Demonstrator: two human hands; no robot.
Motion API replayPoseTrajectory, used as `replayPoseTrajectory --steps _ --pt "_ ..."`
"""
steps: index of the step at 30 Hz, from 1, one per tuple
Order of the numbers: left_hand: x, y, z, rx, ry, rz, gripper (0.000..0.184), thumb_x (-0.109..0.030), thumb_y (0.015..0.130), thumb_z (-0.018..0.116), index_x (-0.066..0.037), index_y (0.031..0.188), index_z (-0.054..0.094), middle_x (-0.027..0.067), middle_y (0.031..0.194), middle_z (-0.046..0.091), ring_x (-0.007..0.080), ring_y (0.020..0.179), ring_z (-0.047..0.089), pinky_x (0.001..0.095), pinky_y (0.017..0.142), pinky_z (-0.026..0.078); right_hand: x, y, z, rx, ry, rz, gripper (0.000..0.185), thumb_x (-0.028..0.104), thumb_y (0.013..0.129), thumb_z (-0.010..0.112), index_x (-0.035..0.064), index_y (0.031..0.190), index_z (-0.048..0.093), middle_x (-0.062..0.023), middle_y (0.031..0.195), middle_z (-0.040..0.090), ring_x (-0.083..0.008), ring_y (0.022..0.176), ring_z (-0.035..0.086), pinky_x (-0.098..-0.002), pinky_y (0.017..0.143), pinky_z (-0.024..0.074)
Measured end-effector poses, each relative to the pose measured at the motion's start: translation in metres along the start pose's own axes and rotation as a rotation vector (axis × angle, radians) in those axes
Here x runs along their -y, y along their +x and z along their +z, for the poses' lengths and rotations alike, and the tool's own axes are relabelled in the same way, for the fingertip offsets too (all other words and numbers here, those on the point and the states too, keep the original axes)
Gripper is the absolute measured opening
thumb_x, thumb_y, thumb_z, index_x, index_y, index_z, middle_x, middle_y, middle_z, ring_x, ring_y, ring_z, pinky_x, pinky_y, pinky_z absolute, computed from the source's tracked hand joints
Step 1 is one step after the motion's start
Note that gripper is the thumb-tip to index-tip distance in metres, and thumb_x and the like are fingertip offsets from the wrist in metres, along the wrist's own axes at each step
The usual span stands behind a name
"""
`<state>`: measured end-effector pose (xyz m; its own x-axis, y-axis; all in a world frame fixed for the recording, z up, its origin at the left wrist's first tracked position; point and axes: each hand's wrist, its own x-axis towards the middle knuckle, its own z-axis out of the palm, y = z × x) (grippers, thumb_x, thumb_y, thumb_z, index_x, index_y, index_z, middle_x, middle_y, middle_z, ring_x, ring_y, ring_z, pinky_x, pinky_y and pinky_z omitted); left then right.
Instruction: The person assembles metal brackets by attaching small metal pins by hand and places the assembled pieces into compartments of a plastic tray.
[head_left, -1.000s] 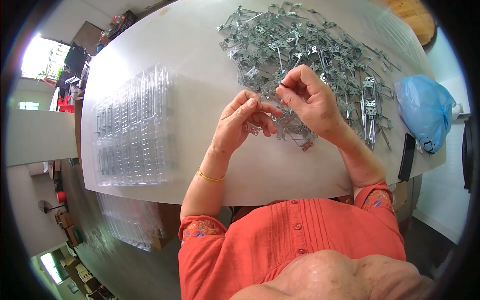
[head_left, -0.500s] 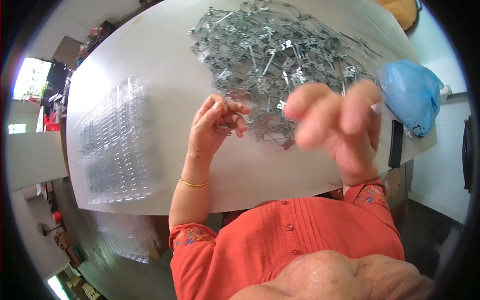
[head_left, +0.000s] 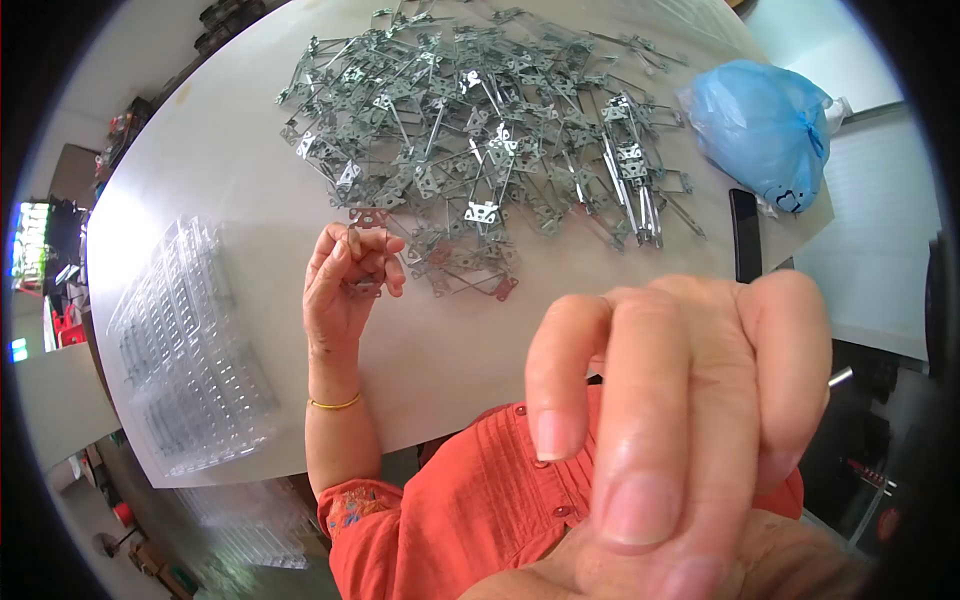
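Observation:
My left hand (head_left: pixel 345 275) is above the table in front of a heap of metal parts. Its fingers are curled round a small metal bracket (head_left: pixel 366 288), partly hidden by them. Large and close to the camera is my right hand (head_left: pixel 690 390), with its back and bent fingers showing. Those fingers are apart and I see nothing held in them. The heap of linked metal brackets and thin rods (head_left: pixel 440 130) spreads over the far side of the table. Some reddish-looking brackets (head_left: pixel 465 268) lie at its near edge.
Clear plastic trays (head_left: pixel 190 360) are stacked on the left of the white table (head_left: pixel 270 250). A tied blue plastic bag (head_left: pixel 765 130) and a black phone-like slab (head_left: pixel 746 235) lie on the right. More clear trays (head_left: pixel 250 525) are below the table's left edge.
My right hand has come closer to the camera and lower in view. The view has shifted, so the heap, bag and left hand appear further left. My left hand still holds the bracket.

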<state>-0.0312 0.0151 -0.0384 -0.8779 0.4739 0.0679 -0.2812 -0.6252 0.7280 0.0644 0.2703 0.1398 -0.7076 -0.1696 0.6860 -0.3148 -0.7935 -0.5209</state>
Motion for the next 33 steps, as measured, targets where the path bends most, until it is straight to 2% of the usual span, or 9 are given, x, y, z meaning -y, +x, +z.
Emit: replayPoseTrajectory --steps 11,14,17,20,23,27,33 --pt "-0.001 0.0 -0.002 0.025 -0.006 -0.002 0.017 -0.022 0.11 0.048 -0.008 0.101 0.053 0.0239 0.115 0.071 0.0302 0.079 0.072 0.0356 0.067 0.057 0.001 -0.002 0.004 -0.025 -0.051 -0.008 0.012 0.015 0.105 0.061 0.0128 0.101 0.049 -0.0019 0.098 0.08 -0.019 0.112 0.065 -0.0441 0.102 0.0423" --pt "-0.002 -0.001 0.002 -0.04 0.02 -0.008 0.021 -0.025 0.109 0.051 -0.007 0.1 0.051 0.0259 0.114 0.068 0.0309 0.072 0.067 0.0342 0.064 0.054 0.001 -0.002 0.007 -0.033 -0.063 -0.002 0.013 0.015 0.104 0.062 0.0128 0.1 0.049 -0.0011 0.098 0.081 -0.0179 0.111 0.064 -0.0437 0.102 0.0419" --pt "-0.003 0.0 0.0 0.009 -0.007 0.009 0.016 -0.022 0.109 0.049 -0.008 0.103 0.054 0.024 0.115 0.071 0.0293 0.08 0.072 0.0355 0.068 0.057 0.002 -0.003 0.007 -0.041 -0.081 0.006 0.015 0.015 0.103 0.064 0.0128 0.1 0.049 -0.0004 0.098 0.081 -0.0169 0.11 0.064 -0.0432 0.102 0.0414" --pt "-0.002 0.0 -0.003 0.0 -0.001 0.021 0.015 -0.021 0.109 0.049 -0.008 0.104 0.054 0.0241 0.115 0.071 0.029 0.08 0.072 0.0354 0.069 0.057 0.002 -0.004 0.007 -0.041 -0.096 0.013 0.016 0.015 0.103 0.065 0.0128 0.099 0.049 0.0004 0.098 0.081 -0.0158 0.109 0.064 -0.0428 0.103 0.041" --pt "-0.003 -0.001 0.001 -0.06 0.026 0.006 0.019 -0.024 0.109 0.05 -0.008 0.1 0.052 0.0254 0.114 0.068 0.0305 0.074 0.067 0.0346 0.065 0.054 0.0 -0.002 0.009 -0.035 -0.093 0.015 0.02 0.016 0.101 0.069 0.0128 0.099 0.049 0.0011 0.099 0.081 -0.0145 0.109 0.064 -0.0421 0.103 0.0401" --pt "-0.002 0.001 0.001 -0.039 -0.003 0.011 0.019 -0.023 0.109 0.049 -0.008 0.099 0.052 0.0258 0.114 0.068 0.0302 0.076 0.068 0.0348 0.065 0.055 -0.004 -0.001 0.015 -0.05 -0.077 0.021 0.023 0.017 0.099 0.072 0.0126 0.099 0.05 -0.0002 0.098 0.081 -0.0147 0.109 0.064 -0.0422 0.104 0.0395" --pt "-0.004 -0.005 0.001 -0.094 -0.01 0.012 0.016 -0.02 0.109 0.05 -0.007 0.1 0.054 0.0262 0.116 0.069 0.0295 0.079 0.069 0.036 0.067 0.056 0.0 -0.008 -0.004 0.142 -0.087 0.067 0.022 0.017 0.097 0.075 0.0127 0.105 0.054 0.0015 0.099 0.08 -0.0143 0.114 0.061 -0.0433 0.105 0.0385"
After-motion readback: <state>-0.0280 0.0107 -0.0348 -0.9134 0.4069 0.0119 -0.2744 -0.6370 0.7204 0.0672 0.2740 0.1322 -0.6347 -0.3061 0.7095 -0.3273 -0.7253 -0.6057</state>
